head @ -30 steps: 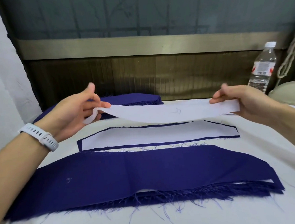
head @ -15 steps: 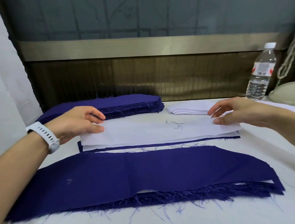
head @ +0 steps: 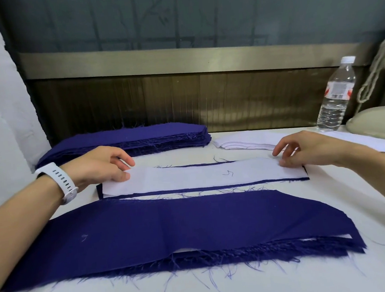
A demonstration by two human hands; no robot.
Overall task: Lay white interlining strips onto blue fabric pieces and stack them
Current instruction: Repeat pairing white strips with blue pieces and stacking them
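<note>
Fingers (head: 122, 176) of my left hand (head: 101, 167) are loosely bent, the thumb tip resting on the left end of the white interlining strip (head: 189, 177). My right hand (head: 307, 150) mirrors it: thumb down on the right end, the other fingers lifted and spread, gripping nothing. A second ago I held this strip in the air, sagging between two pinches. Now it lies flat at 12 o'clock on its blue fabric piece (head: 213, 187), which shows only as a thin dark border along the near edge and at the ends. So the lay is made, and I judge that only a small squaring nudge is left, since the border looks uneven around the strip. After that the pair should go onto the near stack (head: 181, 227) at 6 o'clock. On the bench (head: 312, 274), fresh blue pieces (head: 140, 137) wait at 11 o'clock and fresh white strips (head: 244, 141) at 1 o'clock.
</note>
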